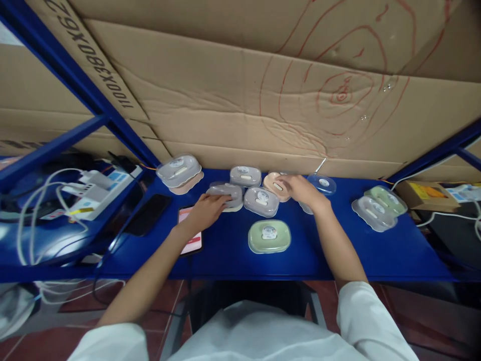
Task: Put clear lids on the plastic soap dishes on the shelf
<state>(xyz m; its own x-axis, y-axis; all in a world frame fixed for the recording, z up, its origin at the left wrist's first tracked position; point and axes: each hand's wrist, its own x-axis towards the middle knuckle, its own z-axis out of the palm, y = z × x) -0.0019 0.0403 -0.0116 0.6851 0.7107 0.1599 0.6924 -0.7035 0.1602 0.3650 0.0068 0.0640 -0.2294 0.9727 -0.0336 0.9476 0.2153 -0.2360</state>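
Observation:
My left hand [212,208] is closed on the near edge of a clear-lidded soap box [220,189], its fingertips partly hidden on the lid. To the right, my right hand [298,189] reaches over a peach soap box [275,185] and has its bent fingers on that box's right side. Between the hands sits a grey soap box [262,201] with a round label, and behind it stands another grey soap box [245,176]. Nearer to me, a green soap box [269,236] lies by itself under its clear lid.
Stacked lidded boxes [180,171] stand at the back left; a grey box [374,213] and a green one [387,200] sit at the right. A clear lid [322,184] lies behind my right forearm. Phones [191,240] and a cabled power strip [108,193] occupy the left.

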